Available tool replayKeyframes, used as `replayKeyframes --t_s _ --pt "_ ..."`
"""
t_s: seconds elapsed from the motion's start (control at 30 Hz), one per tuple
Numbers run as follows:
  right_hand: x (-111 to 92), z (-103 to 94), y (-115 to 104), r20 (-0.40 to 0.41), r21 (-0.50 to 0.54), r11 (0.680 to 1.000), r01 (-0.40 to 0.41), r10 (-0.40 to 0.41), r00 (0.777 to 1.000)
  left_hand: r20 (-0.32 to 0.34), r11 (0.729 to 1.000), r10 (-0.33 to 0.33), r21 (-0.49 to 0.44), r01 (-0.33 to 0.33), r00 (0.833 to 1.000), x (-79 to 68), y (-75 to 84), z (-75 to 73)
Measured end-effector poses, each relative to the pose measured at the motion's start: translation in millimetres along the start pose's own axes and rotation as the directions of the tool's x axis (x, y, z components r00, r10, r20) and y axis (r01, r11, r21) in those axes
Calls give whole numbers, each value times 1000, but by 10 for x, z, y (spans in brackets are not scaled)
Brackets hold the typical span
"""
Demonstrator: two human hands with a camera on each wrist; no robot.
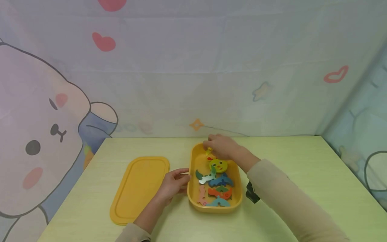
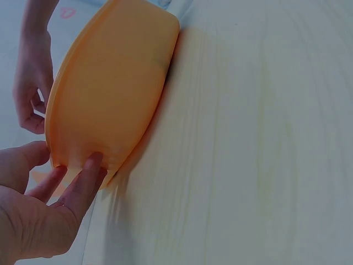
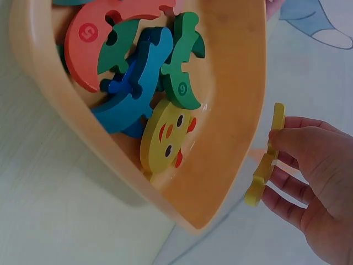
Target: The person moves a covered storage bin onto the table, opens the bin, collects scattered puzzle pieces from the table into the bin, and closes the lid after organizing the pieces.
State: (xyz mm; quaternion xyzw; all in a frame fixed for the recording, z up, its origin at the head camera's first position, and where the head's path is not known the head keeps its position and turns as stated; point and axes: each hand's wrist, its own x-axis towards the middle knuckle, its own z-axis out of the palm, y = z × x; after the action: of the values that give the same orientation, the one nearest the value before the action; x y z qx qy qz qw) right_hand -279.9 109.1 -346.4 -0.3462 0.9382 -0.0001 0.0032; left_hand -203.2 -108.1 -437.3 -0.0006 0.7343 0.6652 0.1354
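Observation:
An orange-yellow plastic box [image 1: 196,160] stands on the table, holding several wooden puzzle pieces. Its outer wall [image 2: 110,83] fills much of the left wrist view. My left hand [image 1: 173,184] is at the box's left side, fairly straight fingertips touching the outer wall and thumb by the rim. Above the far end, my right hand [image 1: 222,147] pinches a thin yellow puzzle piece [image 3: 266,170] between thumb and fingers. Inside lie a round yellow face piece [image 1: 218,166], green pieces [image 3: 182,66], blue pieces [image 3: 135,88] and a red-orange piece [image 3: 83,49] marked 5.
A flat yellow lid [image 1: 139,188] lies on the table [image 1: 287,164] left of the box. Partly under the right forearm is a small black object [image 1: 251,193]. Behind the table hangs a printed cloth [image 1: 181,67].

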Motion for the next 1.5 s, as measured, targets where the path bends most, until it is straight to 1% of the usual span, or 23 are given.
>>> replayKeyframes --t_s 0.2,0.43,0.7,1.0,1.2,1.47,1.5 --pt "31 15 -67 -8 6 1000 16 -16 1000 0 1000 -4 5 4 1000 3 -2 2" --pt "48 40 -123 22 -28 999 44 -43 999 3 1000 -6 -3 6 1000 -5 4 5" --pt "75 59 -163 52 -46 998 32 -29 998 4 1000 -6 -2 6 1000 -8 12 3" --pt "88 66 -202 72 -16 999 32 -31 997 2 1000 -6 -18 6 1000 -8 32 -1" --pt "113 102 -203 85 -26 999 22 -20 996 14 1000 -2 -16 2 1000 10 32 -4" --pt "99 109 -152 76 -5 999 47 -46 996 16 1000 19 -2 -19 1000 6 26 -3" --pt "94 108 -144 75 -1 999 50 -49 996 14 1000 10 -5 -10 1000 9 26 -3"
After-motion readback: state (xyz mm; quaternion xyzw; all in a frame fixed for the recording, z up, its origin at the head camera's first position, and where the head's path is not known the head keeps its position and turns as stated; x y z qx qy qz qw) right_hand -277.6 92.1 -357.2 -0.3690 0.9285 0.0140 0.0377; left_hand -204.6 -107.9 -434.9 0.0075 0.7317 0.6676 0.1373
